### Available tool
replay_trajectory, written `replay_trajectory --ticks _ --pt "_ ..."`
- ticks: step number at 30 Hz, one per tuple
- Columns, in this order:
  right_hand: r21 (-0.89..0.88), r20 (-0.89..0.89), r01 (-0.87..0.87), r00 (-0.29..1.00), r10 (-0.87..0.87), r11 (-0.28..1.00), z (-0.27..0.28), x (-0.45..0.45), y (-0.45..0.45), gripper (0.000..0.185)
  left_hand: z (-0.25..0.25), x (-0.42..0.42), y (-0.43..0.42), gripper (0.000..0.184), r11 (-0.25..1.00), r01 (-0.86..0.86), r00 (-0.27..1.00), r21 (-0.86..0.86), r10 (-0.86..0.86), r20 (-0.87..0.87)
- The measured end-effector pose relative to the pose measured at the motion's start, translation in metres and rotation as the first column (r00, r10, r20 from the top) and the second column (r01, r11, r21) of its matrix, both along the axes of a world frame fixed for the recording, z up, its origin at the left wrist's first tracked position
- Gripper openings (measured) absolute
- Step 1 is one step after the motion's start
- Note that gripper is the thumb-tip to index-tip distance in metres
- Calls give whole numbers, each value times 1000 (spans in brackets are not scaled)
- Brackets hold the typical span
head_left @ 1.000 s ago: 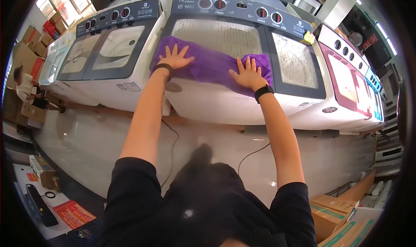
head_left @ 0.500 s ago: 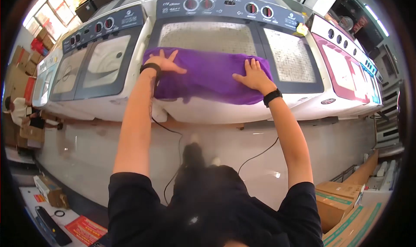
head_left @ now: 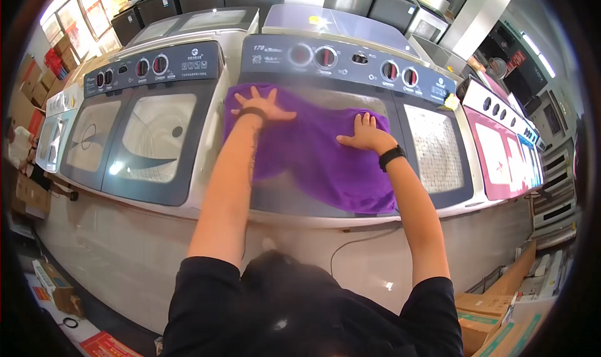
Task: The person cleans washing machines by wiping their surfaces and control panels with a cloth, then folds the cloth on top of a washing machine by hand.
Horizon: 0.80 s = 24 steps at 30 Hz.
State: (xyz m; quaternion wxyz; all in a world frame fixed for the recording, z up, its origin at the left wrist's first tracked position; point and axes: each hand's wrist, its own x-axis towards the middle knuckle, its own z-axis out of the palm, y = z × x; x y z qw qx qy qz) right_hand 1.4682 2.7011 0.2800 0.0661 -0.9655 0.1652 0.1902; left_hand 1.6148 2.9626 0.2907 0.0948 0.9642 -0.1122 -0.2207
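A purple cloth (head_left: 319,147) lies spread over the lid of a twin-tub washing machine (head_left: 275,203) in front of me. My left hand (head_left: 263,106) rests on the cloth's upper left part, palm down with fingers spread. On its right part my right hand (head_left: 366,134) presses flat, fingers stretched out. Part of the lid's left window is covered by the cloth. The right window (head_left: 435,138) shows a patterned surface. Above the cloth runs the control panel (head_left: 341,62) with several dials.
Another twin-tub washer (head_left: 147,119) stands to the left and a pink-lidded one (head_left: 501,150) to the right. A yellow flower-like decoration (head_left: 451,101) sits by the panel's right end. A cable (head_left: 350,244) trails on the floor. Cardboard boxes (head_left: 482,313) stand at lower right.
Both hands have moved forward on the lid, toward the control panel. The cloth has shifted with them and spread out, its lower edge now uneven. My view has tilted up.
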Motion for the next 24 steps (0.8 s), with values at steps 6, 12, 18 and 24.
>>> replay_trajectory --ticks 6,12,18,24 --pt "30 115 29 993 -33 999 -4 44 -5 114 -15 40 -21 109 993 -68 994 -100 76 77" --pt "-32 214 12 977 -5 999 -18 58 -13 106 -12 62 -22 110 994 -6 998 -108 13 68" --pt "-57 238 5 971 9 998 -18 57 -9 104 -15 79 -22 113 991 83 993 -110 -72 96" --pt "-48 250 6 968 6 999 -15 54 -8 102 -10 85 -26 113 990 67 991 -127 -52 121"
